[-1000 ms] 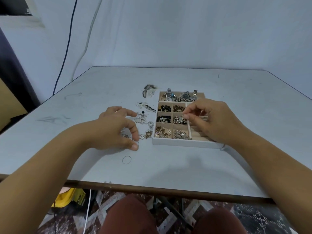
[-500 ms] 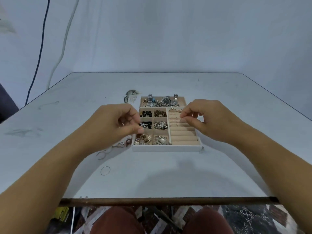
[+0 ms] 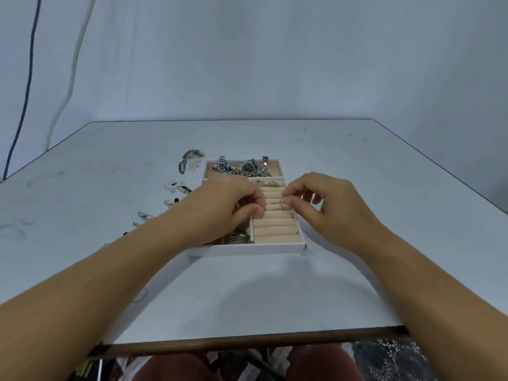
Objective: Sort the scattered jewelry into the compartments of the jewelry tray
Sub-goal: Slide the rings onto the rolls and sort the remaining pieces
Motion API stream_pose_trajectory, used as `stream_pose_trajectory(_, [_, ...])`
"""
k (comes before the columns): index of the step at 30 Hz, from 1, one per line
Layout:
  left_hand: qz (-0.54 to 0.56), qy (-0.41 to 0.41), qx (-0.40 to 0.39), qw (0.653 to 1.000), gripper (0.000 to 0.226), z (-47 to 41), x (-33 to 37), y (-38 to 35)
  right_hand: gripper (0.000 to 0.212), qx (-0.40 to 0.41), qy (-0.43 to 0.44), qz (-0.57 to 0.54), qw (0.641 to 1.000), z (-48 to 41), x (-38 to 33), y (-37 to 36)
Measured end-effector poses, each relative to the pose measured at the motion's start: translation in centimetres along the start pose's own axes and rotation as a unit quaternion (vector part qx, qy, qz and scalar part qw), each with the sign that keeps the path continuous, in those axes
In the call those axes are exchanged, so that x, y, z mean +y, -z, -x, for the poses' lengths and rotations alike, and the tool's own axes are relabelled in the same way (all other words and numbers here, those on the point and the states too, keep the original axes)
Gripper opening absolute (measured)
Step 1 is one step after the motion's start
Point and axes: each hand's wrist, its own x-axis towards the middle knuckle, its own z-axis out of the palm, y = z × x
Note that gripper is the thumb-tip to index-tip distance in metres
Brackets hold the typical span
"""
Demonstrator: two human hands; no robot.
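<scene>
The white jewelry tray (image 3: 247, 250) lies mid-table, with beige ring rolls (image 3: 275, 229) on its right side and a watch and chains (image 3: 248, 166) in its far compartment. Over the ring rolls, my right hand (image 3: 327, 204) pinches a thin wire ring (image 3: 281, 204) between thumb and index finger. My left hand (image 3: 225, 207) hovers over the tray's small left compartments with its fingers curled and its thumb against the index finger. Whatever it may hold is hidden. A shell-shaped silver piece (image 3: 238, 237) shows in the near compartment.
Loose jewelry lies on the table left of the tray: a dark silver piece (image 3: 189, 159), earrings (image 3: 182, 188), small clear pieces (image 3: 144, 215) and a thin hoop (image 3: 141, 295) beside my left forearm. The table's front edge (image 3: 247, 343) is close to my knees.
My left hand lifted off the scattered pieces at the left and moved right over the tray. My right hand stayed at the ring rolls. The view shifted so the tray sits nearer the centre.
</scene>
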Motion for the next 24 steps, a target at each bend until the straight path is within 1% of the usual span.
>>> stream_pose_trajectory(4, [-0.027, -0.028, -0.019, 0.999, 0.005, -0.3, 0.0, -0.2, 0.006, 0.003, -0.019, -0.012, 1.0, -0.1, 0.1, 0.2])
stream_pose_trajectory(8, [-0.071, -0.025, -0.045, 0.996, 0.009, -0.9, 0.1, 0.0, 0.006, 0.001, -0.031, -0.012, 0.999, -0.1, 0.2, 0.3])
stream_pose_trajectory(11, [-0.049, -0.008, -0.036, 0.998, 0.016, -0.5, -0.1, 0.4, 0.007, -0.009, -0.031, -0.004, 0.999, 0.0, 0.1, 0.2])
stream_pose_trajectory(12, [-0.04, 0.003, -0.037, 0.999, 0.023, -0.2, -0.3, 0.7, 0.007, -0.014, -0.033, -0.002, 0.999, 0.0, 0.1, 0.1])
stream_pose_trajectory(14, [-0.046, 0.024, -0.055, 0.997, 0.047, 0.9, -1.1, 1.2, 0.007, -0.024, -0.038, 0.0, 0.999, 0.0, 0.1, 0.1])
stream_pose_trajectory(16, [-0.057, 0.027, -0.07, 0.996, 0.069, 2.2, -1.9, 1.4, 0.011, -0.033, -0.039, 0.008, 0.999, -0.1, 0.1, 0.0])
stream_pose_trajectory(18, [-0.061, 0.038, -0.076, 0.995, 0.084, 3.3, -2.4, 1.1, 0.013, -0.043, -0.041, 0.013, 0.998, -0.1, 0.1, -0.1])
stream_pose_trajectory(21, [-0.043, 0.068, -0.073, 0.994, 0.092, 4.0, -2.6, 0.5, 0.01, -0.056, -0.052, 0.01, 0.997, -0.1, -0.1, -0.3])
stream_pose_trajectory(24, [-0.042, 0.067, -0.061, 0.995, 0.092, 4.1, -2.4, 0.2, 0.013, -0.064, -0.062, 0.02, 0.996, -0.2, -0.4, -0.4])
